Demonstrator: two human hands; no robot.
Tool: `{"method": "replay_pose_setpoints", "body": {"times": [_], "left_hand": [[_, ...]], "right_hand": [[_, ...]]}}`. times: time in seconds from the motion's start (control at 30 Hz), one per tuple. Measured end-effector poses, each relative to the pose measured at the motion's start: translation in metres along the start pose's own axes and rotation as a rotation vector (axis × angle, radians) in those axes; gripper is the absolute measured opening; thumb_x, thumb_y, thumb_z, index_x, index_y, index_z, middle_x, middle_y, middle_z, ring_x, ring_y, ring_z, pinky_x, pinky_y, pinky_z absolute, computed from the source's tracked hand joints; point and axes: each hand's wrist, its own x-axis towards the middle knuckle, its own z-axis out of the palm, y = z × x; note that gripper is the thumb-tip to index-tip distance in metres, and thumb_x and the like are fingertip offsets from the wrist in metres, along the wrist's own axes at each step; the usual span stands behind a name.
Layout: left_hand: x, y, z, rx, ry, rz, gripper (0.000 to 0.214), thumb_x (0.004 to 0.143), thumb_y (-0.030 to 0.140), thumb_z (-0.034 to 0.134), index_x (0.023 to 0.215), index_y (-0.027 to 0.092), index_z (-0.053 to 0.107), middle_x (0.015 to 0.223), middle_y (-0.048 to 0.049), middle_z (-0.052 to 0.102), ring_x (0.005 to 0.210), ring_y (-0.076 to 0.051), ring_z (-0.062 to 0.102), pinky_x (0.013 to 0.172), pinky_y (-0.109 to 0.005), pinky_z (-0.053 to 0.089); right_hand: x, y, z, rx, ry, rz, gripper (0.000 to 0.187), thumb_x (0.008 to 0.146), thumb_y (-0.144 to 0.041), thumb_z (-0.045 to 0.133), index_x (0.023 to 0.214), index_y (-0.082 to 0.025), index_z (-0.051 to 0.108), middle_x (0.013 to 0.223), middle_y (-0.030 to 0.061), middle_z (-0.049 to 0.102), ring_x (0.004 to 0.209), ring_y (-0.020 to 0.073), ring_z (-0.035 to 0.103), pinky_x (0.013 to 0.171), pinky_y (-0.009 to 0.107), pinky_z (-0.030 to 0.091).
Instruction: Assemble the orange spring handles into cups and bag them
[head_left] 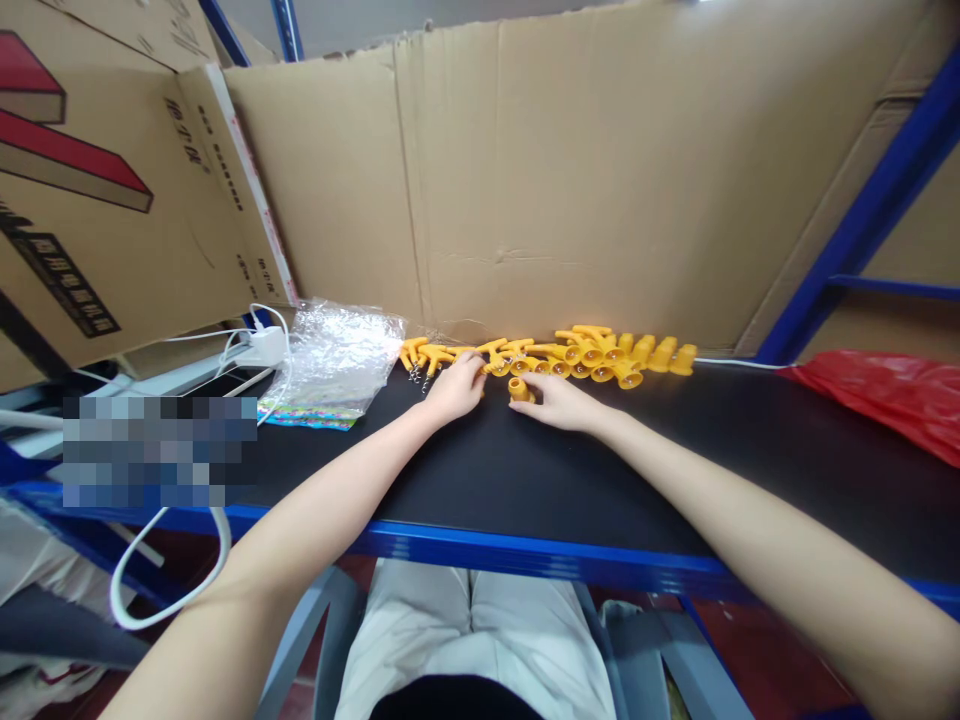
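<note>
A row of several small yellow plastic parts (600, 355) lies along the back of the black table (675, 450), against a cardboard wall. My left hand (456, 388) rests at the left part of the row, fingers curled around something small that I cannot make out. My right hand (559, 400) pinches one yellow part (519, 389) at its fingertips, just in front of the row. A few more yellow parts with small metal springs (421, 358) lie to the left of my left hand.
A pile of clear plastic bags (337, 355) lies at the left on the table. A white charger and cables (259, 345) sit beyond it, under a large cardboard box (112, 190). A red plastic bag (885, 395) lies at the right. Blue shelf posts (862, 220) frame the table.
</note>
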Motion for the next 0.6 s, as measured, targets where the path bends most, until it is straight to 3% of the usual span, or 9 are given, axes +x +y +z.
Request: {"method": "replay_pose_setpoints", "body": {"times": [0.07, 0.17, 0.37, 0.6], "left_hand": [[-0.001, -0.002, -0.007, 0.045, 0.032, 0.058, 0.019, 0.083, 0.017, 0.040, 0.092, 0.017, 0.056, 0.115, -0.0090, 0.052, 0.097, -0.019, 0.055, 0.085, -0.034, 0.045], [-0.001, -0.008, -0.014, 0.122, -0.002, 0.050, 0.017, 0.081, 0.019, 0.043, 0.088, 0.017, 0.058, 0.104, -0.0084, 0.057, 0.089, -0.020, 0.058, 0.080, -0.034, 0.046], [-0.002, -0.021, -0.013, 0.208, -0.181, -0.023, 0.016, 0.072, 0.021, 0.050, 0.081, 0.017, 0.063, 0.091, -0.0075, 0.062, 0.080, -0.022, 0.059, 0.072, -0.033, 0.047], [-0.002, -0.020, -0.012, 0.183, -0.211, 0.022, 0.021, 0.072, 0.023, 0.050, 0.086, 0.018, 0.065, 0.092, -0.0071, 0.063, 0.082, -0.021, 0.059, 0.075, -0.032, 0.047]], "right_hand": [[0.001, 0.006, -0.001, -0.119, 0.035, 0.004, 0.025, 0.078, -0.034, 0.053, 0.093, -0.015, 0.057, 0.086, 0.0078, 0.062, 0.072, 0.0182, 0.056, 0.064, 0.028, 0.041], [0.001, 0.018, -0.004, -0.199, 0.027, 0.046, 0.024, 0.077, -0.030, 0.054, 0.096, -0.017, 0.057, 0.095, 0.0090, 0.062, 0.079, 0.0200, 0.057, 0.069, 0.029, 0.042], [-0.001, 0.031, -0.013, -0.217, -0.075, 0.149, 0.020, 0.077, -0.032, 0.054, 0.091, -0.019, 0.057, 0.090, 0.0086, 0.063, 0.079, 0.0221, 0.058, 0.067, 0.030, 0.043], [-0.001, 0.027, -0.020, -0.235, -0.118, 0.204, 0.014, 0.073, -0.029, 0.058, 0.081, -0.017, 0.057, 0.081, 0.0084, 0.063, 0.071, 0.0207, 0.057, 0.061, 0.029, 0.042]]}}
